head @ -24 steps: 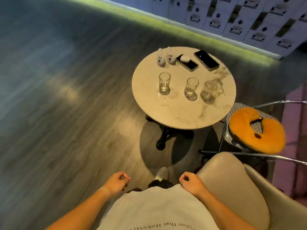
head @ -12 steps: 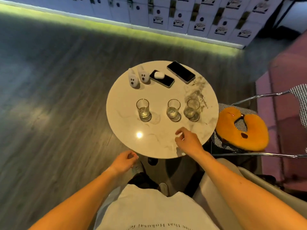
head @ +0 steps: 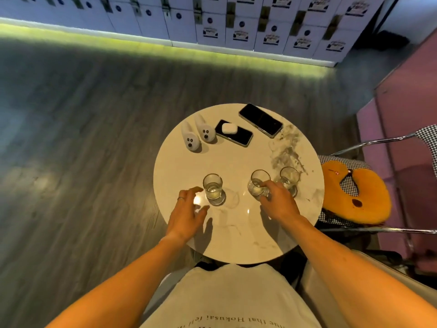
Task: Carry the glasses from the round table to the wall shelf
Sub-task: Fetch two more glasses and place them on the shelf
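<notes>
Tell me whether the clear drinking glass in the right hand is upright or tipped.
Tipped. The clear middle glass leans left in the right hand, its rim off-centre from its base, unlike the upright left glass.

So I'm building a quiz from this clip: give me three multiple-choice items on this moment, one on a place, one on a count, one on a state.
1. What lies on the phone nearer the two ghost figures?
A. white earbud case
B. a glass
C. keys

2. How many glasses are on the round table?
A. two
B. three
C. five

3. What is the right hand doing?
A. resting on the chair
B. gripping the middle glass
C. holding a phone

Answers:
1 A, the white earbud case sits on the phone.
2 B, left glass, middle glass and right glass are on the round table.
3 B, the right hand wraps it; the left hand is open.
</notes>
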Available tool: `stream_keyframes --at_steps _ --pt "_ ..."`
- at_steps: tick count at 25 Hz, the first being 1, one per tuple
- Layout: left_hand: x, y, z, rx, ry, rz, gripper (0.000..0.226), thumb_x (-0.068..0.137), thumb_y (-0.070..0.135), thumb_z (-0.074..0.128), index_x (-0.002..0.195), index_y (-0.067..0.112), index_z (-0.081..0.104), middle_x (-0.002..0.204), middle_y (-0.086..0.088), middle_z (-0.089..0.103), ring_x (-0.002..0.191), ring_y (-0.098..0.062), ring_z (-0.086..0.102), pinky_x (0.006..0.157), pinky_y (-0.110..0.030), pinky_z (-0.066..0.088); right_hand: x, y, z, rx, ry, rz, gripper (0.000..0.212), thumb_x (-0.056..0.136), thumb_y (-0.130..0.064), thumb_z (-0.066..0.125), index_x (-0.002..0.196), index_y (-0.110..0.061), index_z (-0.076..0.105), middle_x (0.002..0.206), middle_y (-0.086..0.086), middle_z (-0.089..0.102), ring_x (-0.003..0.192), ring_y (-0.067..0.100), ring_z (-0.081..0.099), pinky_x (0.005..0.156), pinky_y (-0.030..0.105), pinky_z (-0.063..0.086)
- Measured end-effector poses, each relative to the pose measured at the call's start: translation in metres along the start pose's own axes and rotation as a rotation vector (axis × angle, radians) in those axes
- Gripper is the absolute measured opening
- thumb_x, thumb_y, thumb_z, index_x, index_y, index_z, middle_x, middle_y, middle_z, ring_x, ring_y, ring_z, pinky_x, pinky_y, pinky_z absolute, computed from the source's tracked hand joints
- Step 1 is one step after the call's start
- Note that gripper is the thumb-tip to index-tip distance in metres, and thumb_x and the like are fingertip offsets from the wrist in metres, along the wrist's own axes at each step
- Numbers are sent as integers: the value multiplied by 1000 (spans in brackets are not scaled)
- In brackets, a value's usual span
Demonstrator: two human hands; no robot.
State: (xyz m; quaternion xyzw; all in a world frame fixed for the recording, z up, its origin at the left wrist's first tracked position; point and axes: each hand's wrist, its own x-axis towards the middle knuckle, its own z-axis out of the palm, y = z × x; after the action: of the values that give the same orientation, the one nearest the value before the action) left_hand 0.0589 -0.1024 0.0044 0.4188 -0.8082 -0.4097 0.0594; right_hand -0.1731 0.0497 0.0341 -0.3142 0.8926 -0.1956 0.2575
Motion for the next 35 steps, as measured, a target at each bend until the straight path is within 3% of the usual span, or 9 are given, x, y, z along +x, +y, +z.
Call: stream_keyframes --at_steps 3,6,11,14,17,19,25,30,35 --pt "23 8 0 111 -20 44 55 86 43 69 131 47 38 141 8 32 91 -4 52 77 -27 53 10 -2 0 6 -4 0 31 93 -24 60 122 -13 63 120 11 56 106 32 58 85 35 47" --pt "40 13 8 204 -71 11 39 89 42 65 126 32 55 147 1 34 102 -19 59 86 -36 55 16 0 -1 28 -29 -27 30 93 -27 62 119 -11 66 122 7 56 109 28 57 89 32 46" --pt "37 17 25 187 21 -22 22 96 27 57 116 22 62 140 -1 48 114 -29 57 85 -28 45 29 9 0 25 -75 -115 20 92 -32 62 105 -17 66 116 5 54 100 25 56 73 23 37" --pt "23 18 27 181 56 -76 23 98 28 54 119 18 57 145 -4 46 117 -30 57 90 -32 47 34 6 4 36 -106 -263 19 92 -28 63 105 -15 68 121 7 54 107 24 51 70 3 33" --pt "-2 16 15 147 158 -207 24 100 30 51 119 17 53 144 -4 45 114 -28 59 89 -33 48 46 -20 12 12 -186 -458 21 92 -30 63 102 -12 67 118 6 55 109 23 50 86 23 43" --pt "-24 11 -4 99 270 -284 14 99 30 51 108 20 53 138 -4 49 109 -25 60 88 -31 47 54 -50 19 38 -283 -572 22 91 -31 64 102 -12 66 116 6 55 105 23 53 88 32 46" --pt "-99 -8 -100 90 605 -399 8 96 18 57 94 10 57 112 -9 59 103 -26 56 87 -37 43 42 -186 51 -18 -433 -955 22 91 -38 63 98 -17 65 105 7 60 89 23 57 76 24 39" --pt "-181 -49 -205 142 770 -483 10 95 21 58 93 12 57 101 -6 61 95 -28 58 77 -34 41 -24 -314 87 -74 -464 -1196 28 90 -44 60 94 -16 63 94 6 59 82 23 57 74 36 49" --pt "-295 -95 -335 223 885 -515 9 93 27 60 91 18 57 104 -6 64 89 -26 59 81 -40 48 -130 -459 131 -99 -454 -1379 27 89 -39 65 82 -14 57 90 15 63 85 33 58 68 32 37"
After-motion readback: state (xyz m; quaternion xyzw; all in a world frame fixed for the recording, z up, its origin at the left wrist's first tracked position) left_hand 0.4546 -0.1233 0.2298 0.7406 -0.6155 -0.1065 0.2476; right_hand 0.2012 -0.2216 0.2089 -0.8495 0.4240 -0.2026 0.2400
